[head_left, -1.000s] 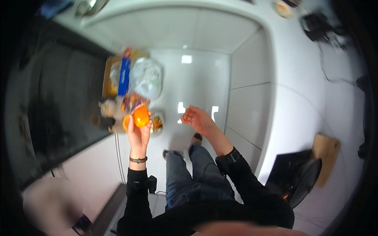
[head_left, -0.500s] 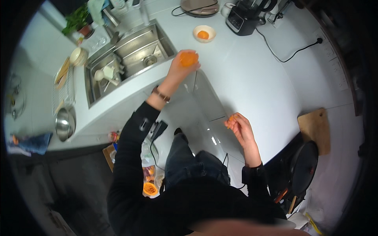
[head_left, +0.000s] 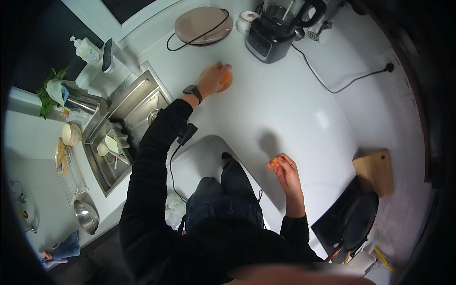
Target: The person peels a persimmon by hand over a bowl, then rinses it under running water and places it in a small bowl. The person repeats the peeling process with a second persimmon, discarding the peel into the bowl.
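At the far part of the counter, my left hand (head_left: 212, 81) reaches over a small pale bowl (head_left: 230, 85). Its fingers curl over a peeled orange (head_left: 225, 78) at the bowl, hiding most of it and much of the rim. Whether a second orange fruit lies under the hand cannot be seen. Nearer to me on the right, my right hand (head_left: 288, 175) is raised above the counter edge. Thumb and fingers pinch a small orange piece of peel (head_left: 274, 162).
A sink (head_left: 140, 107) with utensils in it lies to the left. At the back stand a blender (head_left: 270, 40) and a round pinkish appliance (head_left: 202, 24) with a cord. A cutting board (head_left: 374, 172) and a black pan (head_left: 361, 221) are at right.
My left hand has carried the peeled orange from beside the sink to the bowl. My right hand keeps its pinch and now shows over the counter. The whole view has shifted.
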The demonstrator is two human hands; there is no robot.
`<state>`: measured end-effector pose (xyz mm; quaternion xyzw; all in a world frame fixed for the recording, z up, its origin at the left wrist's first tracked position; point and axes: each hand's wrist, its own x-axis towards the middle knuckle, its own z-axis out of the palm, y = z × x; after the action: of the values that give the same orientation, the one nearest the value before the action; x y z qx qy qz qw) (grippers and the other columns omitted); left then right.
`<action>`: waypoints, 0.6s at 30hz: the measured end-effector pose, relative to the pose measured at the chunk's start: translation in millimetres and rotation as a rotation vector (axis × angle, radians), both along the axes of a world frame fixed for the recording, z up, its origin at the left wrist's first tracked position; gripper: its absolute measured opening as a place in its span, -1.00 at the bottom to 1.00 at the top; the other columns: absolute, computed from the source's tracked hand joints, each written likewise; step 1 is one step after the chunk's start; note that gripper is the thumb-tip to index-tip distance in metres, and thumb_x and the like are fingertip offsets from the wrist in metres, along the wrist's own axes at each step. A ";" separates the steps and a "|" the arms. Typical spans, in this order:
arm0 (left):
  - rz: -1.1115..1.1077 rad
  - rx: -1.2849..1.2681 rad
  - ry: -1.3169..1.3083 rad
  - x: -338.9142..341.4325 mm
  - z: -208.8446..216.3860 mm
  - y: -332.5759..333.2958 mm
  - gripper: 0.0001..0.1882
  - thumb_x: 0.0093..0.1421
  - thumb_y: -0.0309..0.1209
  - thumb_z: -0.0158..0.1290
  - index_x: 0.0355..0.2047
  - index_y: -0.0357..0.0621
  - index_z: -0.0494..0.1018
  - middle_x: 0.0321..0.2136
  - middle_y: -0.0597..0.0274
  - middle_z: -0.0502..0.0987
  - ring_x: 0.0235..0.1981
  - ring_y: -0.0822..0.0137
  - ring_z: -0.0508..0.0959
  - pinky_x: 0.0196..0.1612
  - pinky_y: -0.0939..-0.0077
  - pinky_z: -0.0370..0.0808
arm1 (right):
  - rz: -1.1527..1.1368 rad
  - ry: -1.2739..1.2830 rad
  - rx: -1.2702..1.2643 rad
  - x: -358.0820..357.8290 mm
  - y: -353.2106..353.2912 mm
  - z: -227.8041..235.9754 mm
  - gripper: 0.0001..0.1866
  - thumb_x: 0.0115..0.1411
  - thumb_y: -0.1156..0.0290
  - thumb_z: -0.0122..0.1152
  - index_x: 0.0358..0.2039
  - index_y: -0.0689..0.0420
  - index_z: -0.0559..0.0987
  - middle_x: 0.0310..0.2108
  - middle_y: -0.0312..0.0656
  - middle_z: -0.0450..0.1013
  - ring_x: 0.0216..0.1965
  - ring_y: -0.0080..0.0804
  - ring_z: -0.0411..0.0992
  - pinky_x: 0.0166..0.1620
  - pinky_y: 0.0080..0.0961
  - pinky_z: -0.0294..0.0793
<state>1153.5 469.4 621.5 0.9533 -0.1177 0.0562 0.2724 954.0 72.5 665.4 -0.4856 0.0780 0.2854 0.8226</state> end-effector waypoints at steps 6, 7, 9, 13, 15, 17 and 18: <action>-0.150 0.320 -0.066 13.8 -7.7 1.0 -0.47 0.13 -0.49 0.23 0.12 -0.13 0.36 0.01 0.03 0.48 0.04 0.00 0.54 0.11 0.23 0.51 | 0.109 0.044 -0.003 53.4 32.7 2.5 -0.84 0.47 0.47 -0.06 -0.19 0.21 0.51 -0.30 -0.18 0.51 -0.18 -0.35 0.51 0.14 -0.24 0.47; -0.161 0.358 -0.093 11.8 -7.5 0.7 -0.48 0.15 -0.44 0.23 0.11 -0.13 0.36 0.01 0.04 0.48 0.04 0.02 0.54 0.11 0.24 0.51 | 0.131 0.035 0.007 59.1 36.8 3.3 -0.84 0.47 0.47 -0.06 -0.20 0.21 0.51 -0.30 -0.18 0.51 -0.19 -0.35 0.51 0.14 -0.24 0.47; -0.163 0.372 -0.120 9.6 -5.0 1.0 -0.50 0.17 -0.35 0.22 0.11 -0.11 0.37 0.02 0.05 0.49 0.05 0.07 0.53 0.11 0.24 0.50 | 0.173 0.006 0.034 67.7 42.7 4.8 -0.83 0.47 0.46 -0.07 -0.20 0.20 0.51 -0.30 -0.18 0.51 -0.20 -0.34 0.50 0.14 -0.24 0.46; -0.128 0.301 -0.056 10.3 4.8 2.9 -0.50 0.18 -0.27 0.22 0.10 -0.09 0.39 0.05 0.08 0.49 0.09 0.10 0.51 0.13 0.21 0.48 | 0.227 0.013 0.008 80.4 49.6 10.0 -0.80 0.48 0.41 -0.08 -0.20 0.21 0.50 -0.29 -0.17 0.51 -0.20 -0.31 0.49 0.15 -0.24 0.44; -0.092 0.225 -0.113 5.4 12.7 5.1 -0.47 0.17 -0.28 0.24 0.12 -0.10 0.39 0.05 0.10 0.49 0.07 0.08 0.51 0.12 0.21 0.49 | 0.248 0.012 -0.013 88.7 55.8 13.6 -0.76 0.49 0.36 -0.09 -0.16 0.21 0.52 -0.24 -0.14 0.54 -0.14 -0.26 0.52 0.17 -0.23 0.43; -0.036 0.125 -0.262 -7.5 22.7 9.3 -0.42 0.13 -0.30 0.27 0.15 -0.11 0.39 0.03 0.11 0.50 0.02 0.05 0.54 0.09 0.22 0.52 | 0.251 0.045 0.042 98.4 69.7 15.8 -0.67 0.51 0.27 -0.13 -0.06 0.22 0.54 -0.12 -0.09 0.56 0.00 -0.18 0.51 0.20 -0.23 0.40; 0.049 -0.021 -0.201 -20.1 27.9 13.2 -0.40 0.14 -0.35 0.28 0.19 -0.08 0.37 0.04 0.14 0.51 0.05 0.10 0.54 0.10 0.26 0.52 | 0.256 0.045 0.077 103.3 79.0 16.4 -0.62 0.52 0.22 -0.16 -0.01 0.23 0.55 -0.06 -0.06 0.57 0.07 -0.14 0.51 0.21 -0.22 0.38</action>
<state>1133.4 482.6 649.4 0.9425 -0.1203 0.1596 0.2679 1057.3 151.5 681.8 -0.4529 0.0230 0.4015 0.7957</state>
